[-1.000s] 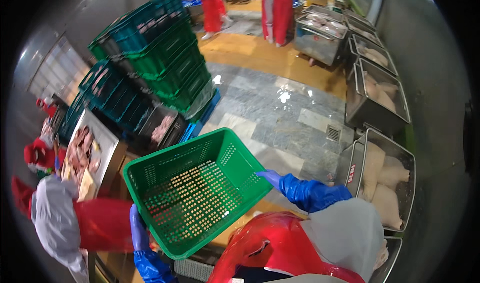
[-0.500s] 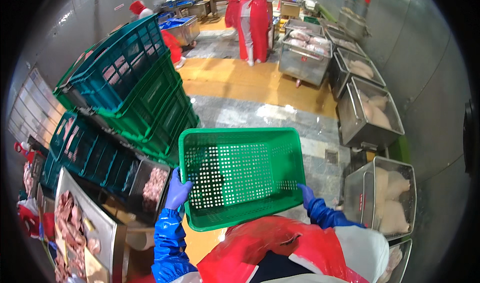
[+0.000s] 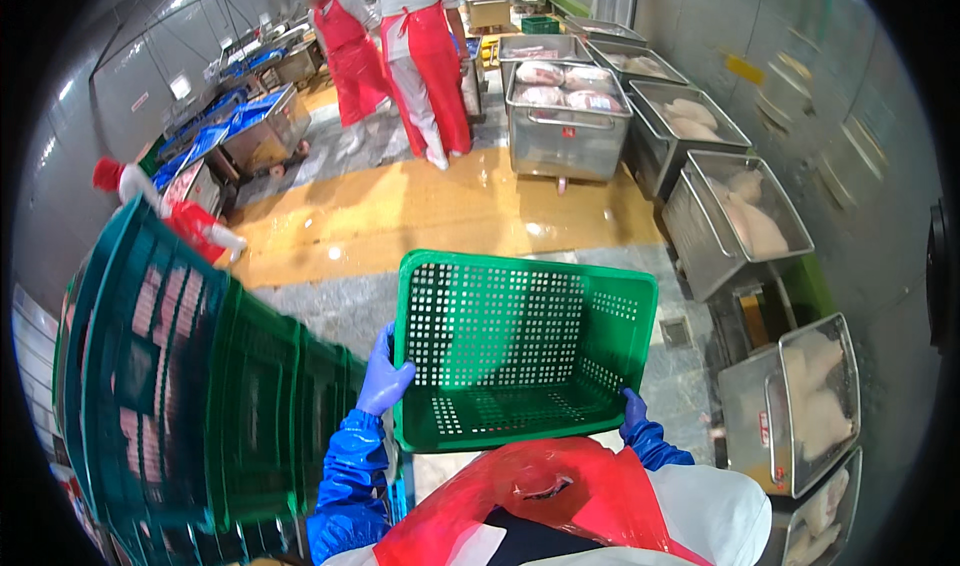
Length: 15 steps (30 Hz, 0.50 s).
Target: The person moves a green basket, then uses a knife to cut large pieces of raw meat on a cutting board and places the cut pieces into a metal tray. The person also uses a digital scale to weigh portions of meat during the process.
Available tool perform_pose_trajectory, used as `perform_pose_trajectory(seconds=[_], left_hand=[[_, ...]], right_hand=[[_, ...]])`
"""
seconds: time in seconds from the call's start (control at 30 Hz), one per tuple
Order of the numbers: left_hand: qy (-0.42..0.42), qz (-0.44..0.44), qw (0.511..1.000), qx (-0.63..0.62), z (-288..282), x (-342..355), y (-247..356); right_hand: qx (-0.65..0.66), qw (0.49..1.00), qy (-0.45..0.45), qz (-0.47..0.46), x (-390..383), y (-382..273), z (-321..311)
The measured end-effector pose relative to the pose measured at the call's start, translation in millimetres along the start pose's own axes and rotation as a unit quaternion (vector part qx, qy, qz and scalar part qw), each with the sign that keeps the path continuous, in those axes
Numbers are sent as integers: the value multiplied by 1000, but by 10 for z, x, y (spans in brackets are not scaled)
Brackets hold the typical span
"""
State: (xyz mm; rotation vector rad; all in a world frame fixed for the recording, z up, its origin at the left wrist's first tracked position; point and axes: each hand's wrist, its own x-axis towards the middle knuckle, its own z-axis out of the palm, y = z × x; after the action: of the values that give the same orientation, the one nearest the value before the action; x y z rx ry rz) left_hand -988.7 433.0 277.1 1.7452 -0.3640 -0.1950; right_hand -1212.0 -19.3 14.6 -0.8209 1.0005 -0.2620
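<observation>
Just ahead of our red apron (image 3: 480, 491), we hold the green basket (image 3: 545, 316) off the floor (image 3: 450, 211), its open side turned up toward us. Our left hand (image 3: 384, 376) wraps the left end, thumb pressed against the rim; our right hand (image 3: 633, 413) curls at the lower right corner, its fingers partly hidden. Gripping opposite ends probably keeps the wide basket balanced. Stacked crates (image 3: 255, 396) rise close on our left, likely piled to save floor space. Steel bins (image 3: 698, 246) with pale meat (image 3: 755, 228) stand along the right wall (image 3: 880, 266), presumably so people can pass along the middle, where two people in red aprons (image 3: 430, 61) stand farther off.
</observation>
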Motion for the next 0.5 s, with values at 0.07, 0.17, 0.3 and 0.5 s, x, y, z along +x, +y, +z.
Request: perform_pose_trajectory(seconds=[0.07, 0.17, 0.3, 0.5], left_hand=[[56, -18, 998, 19, -257, 618, -107], [108, -67, 991, 34, -899, 1414, -338], [149, -59, 987, 31, -1701, 2519, -865], [236, -146, 955, -106, -2539, 4191, -1547]], right_hand=[[-52, 998, -15, -28, 448, -195, 730], [-125, 987, -39, -92, 825, -573, 2055], [-189, 980, -64, -21, 1529, -984, 3543], [-228, 957, -137, 114, 2724, -958, 5491]])
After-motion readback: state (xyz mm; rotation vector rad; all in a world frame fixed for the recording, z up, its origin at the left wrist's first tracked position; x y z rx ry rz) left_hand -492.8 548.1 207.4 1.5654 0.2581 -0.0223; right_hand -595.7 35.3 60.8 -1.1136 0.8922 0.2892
